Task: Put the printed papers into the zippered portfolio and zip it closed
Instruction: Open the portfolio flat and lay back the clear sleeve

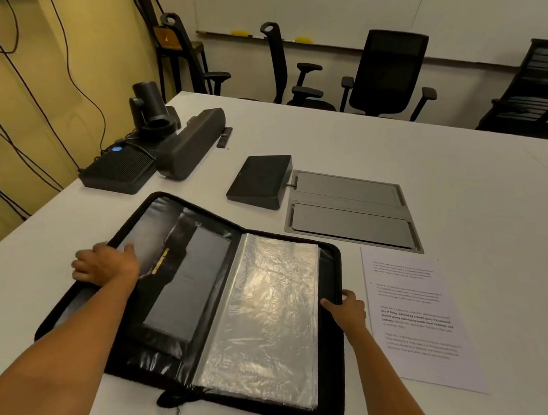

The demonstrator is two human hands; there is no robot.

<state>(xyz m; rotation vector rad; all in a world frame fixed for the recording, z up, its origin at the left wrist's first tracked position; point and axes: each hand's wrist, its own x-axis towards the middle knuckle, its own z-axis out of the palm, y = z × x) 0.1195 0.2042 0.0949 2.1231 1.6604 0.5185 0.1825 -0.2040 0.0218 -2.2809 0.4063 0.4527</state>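
White laminate covers the table (393,143), which fills most of what we see from the head camera. A yellow wall (38,75) with dark cables hanging down it stands at 9 o'clock. A whiteboard (304,12) runs along the far wall at 12 o'clock, with black office chairs (389,71) lined up beneath it.

On the table at 10 o'clock we count a conference camera (149,106), a long dark speaker bar (191,142), a slim remote (224,137) and a flat black box (118,174) with a blue button. Near the centre lies a dark touch console (261,180), touching a grey cable hatch (350,207) set into the tabletop toward 2 o'clock.

At 6 o'clock the portfolio (155,361) lies flat and open, its zip undone around the rim. We note a black lining and a shiny pocket on its left half, and a stack of crinkled clear sleeves (262,315) on its right half. The printed papers (418,321) lie flat on the table at 4 o'clock, just beside the portfolio's right edge and outside it, with blocks of text facing up.

The left hand (106,265) grips the left cover's outer edge at 8 o'clock, fingers curled over the rim and thumb on the pocket. The right hand (347,309) holds the right edge at 4 o'clock, thumb inside and fingers wrapped over the zip border.
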